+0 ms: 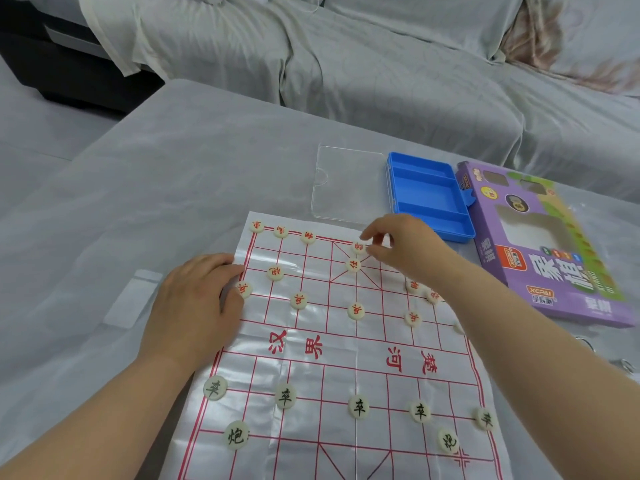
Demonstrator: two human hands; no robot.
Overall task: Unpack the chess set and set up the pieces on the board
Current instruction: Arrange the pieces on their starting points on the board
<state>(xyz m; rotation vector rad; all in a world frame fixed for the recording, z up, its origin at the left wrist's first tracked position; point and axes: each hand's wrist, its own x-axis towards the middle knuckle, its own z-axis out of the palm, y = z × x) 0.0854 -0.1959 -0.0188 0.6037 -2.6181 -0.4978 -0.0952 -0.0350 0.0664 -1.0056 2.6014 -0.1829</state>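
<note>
- Two bare hands reach over a plastic board (346, 358) printed with a red grid, seen in the head view. The board lies flat on the grey-covered surface (138, 188) and fills the six o'clock part of the picture.
- The right hand (403, 249) is at the board's twelve o'clock edge. Its fingers (367, 235) are narrow, thumb and forefinger pinching a red-marked piece (357, 247) that sits on the edge line.
- The left hand (194, 306) lies palm down over the board's nine o'clock edge. Its fingers are straight and close together and hold nothing, with the tips just beside a red soldier (244, 289).
- Three red discs (280, 231) line the far edge toward eleven o'clock. A red advisor (353, 265) sits just at six o'clock of the pinched piece.
- Five black soldiers (358, 406) stand in a row across the near half. Two black cannons (236, 435) lie nearer the person, at seven and five o'clock of the board.
- A blue tray (429, 199) rests off the board at one o'clock. A clear lid (346, 181) lies flat just at the tray's nine o'clock side, and a purple box (554, 258) lies at its three o'clock side.
- A small clear bag (133, 299) lies on the surface at nine o'clock of the left hand.
- A sofa (381, 64) draped in grey cloth fills the twelve o'clock part of the picture.
</note>
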